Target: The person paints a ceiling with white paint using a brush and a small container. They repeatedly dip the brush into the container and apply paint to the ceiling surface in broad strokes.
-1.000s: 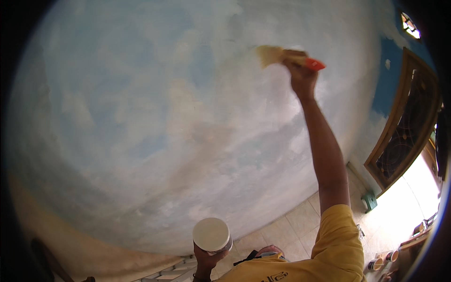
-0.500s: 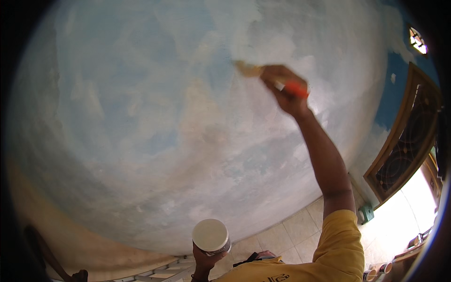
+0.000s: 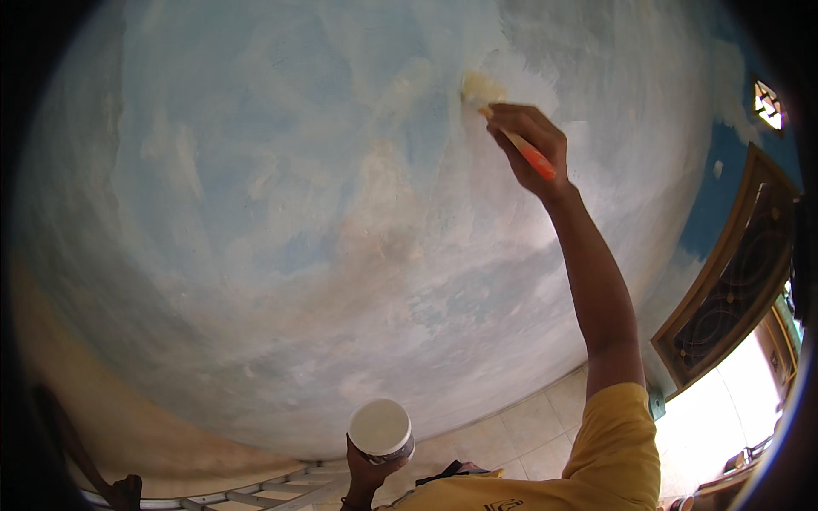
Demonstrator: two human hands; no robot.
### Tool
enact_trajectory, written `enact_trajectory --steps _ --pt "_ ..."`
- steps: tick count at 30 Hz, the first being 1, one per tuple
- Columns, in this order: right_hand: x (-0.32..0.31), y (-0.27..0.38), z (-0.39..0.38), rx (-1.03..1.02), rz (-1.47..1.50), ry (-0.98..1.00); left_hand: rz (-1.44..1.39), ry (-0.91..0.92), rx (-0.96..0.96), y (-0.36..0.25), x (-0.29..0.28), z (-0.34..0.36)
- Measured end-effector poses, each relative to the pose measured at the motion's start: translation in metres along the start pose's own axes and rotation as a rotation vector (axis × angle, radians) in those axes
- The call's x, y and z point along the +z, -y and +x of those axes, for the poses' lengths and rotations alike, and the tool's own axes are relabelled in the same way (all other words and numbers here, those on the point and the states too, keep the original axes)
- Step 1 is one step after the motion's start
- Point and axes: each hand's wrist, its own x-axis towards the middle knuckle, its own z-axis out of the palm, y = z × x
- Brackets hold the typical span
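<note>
My right hand (image 3: 530, 140) is raised at the painted wall (image 3: 281, 187), closed round a paintbrush with an orange-tipped handle (image 3: 538, 160). Its pale bristles (image 3: 484, 88) press against the wall, which carries cloudy patches of blue, white, grey and beige. Low in the picture, my left hand (image 3: 366, 468) grips a round white tub (image 3: 381, 426) from below and the side. The tub's top looks whitish; how much it holds I cannot tell.
An aluminium ladder (image 3: 268, 494) lies along the lower edge, above tiled floor (image 3: 532, 434). At the right hangs a wooden-framed dark panel (image 3: 728, 277), with a small bright opening (image 3: 767, 106) above. A dark, limb-like shape (image 3: 77, 447) stands at lower left.
My right hand has moved the brush up and to the right across the wall. The left hand holds the tub in nearly the same place.
</note>
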Motion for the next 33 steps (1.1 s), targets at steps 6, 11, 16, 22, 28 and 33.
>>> enact_trajectory --steps 6,11,16,22,28,33 --pt "-0.013 0.024 -0.002 0.319 0.359 -0.010 -0.009 0.042 0.015 0.007 0.002 0.008" --pt "-0.023 -0.059 0.029 0.407 0.319 -0.326 0.008 0.079 0.023 0.004 -0.004 0.014" --pt "-0.030 -0.059 0.053 0.258 0.044 -0.427 -0.039 0.031 0.025 0.007 -0.006 0.005" --pt "0.023 0.036 -0.019 -0.203 -0.138 0.141 0.018 0.042 0.028 0.020 -0.014 0.004" --pt "0.006 0.004 -0.052 0.219 0.112 -0.145 0.079 0.008 0.025 0.007 -0.015 0.001" --pt "-0.066 -0.079 -0.061 0.546 -0.021 -0.673 0.047 -0.037 0.009 0.012 -0.023 -0.015"
